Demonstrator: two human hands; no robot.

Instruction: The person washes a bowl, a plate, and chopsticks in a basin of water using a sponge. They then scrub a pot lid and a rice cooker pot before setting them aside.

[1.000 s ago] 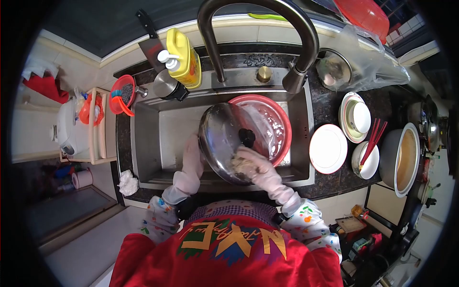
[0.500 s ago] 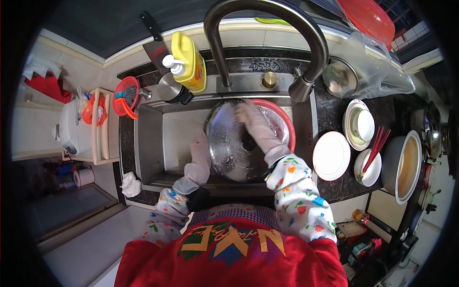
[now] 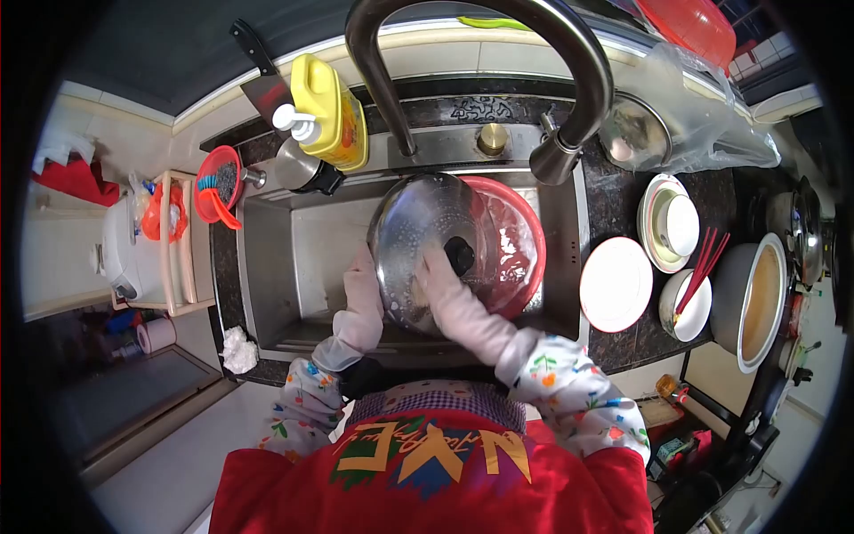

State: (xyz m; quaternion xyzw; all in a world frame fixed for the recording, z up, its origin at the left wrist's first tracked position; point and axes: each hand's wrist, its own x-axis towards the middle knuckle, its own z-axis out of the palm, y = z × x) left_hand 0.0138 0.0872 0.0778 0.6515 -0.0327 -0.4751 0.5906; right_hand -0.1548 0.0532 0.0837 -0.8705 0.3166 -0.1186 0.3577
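A glass pot lid [image 3: 409,209] with a dark knob, covered in suds and drops, is held tilted over the sink. My left hand [image 3: 359,298], in a pale glove, grips the lid's left rim, its fingertips partly hidden. On the lid's upper face, left of the knob, lies my gloved right hand [image 3: 454,298]. Its fingers are pressed together against the glass; whatever may be under them cannot be made out. Partly beneath the lid stands a red basin [image 3: 536,240] of soapy water.
The steel sink [image 3: 267,267] surrounds the basin, with a tall faucet [image 3: 592,80] arching above. A yellow detergent bottle [image 3: 331,116] and a cleaver [image 3: 267,93] stand behind. On the right are a white plate [image 3: 616,285], stacked bowls [image 3: 680,227], red chopsticks [image 3: 703,276] and a large pot [image 3: 747,303].
My right hand has slid from the lid's far right edge toward its near left part. The lid has shifted left, showing more of the red basin. My left hand stays at the rim.
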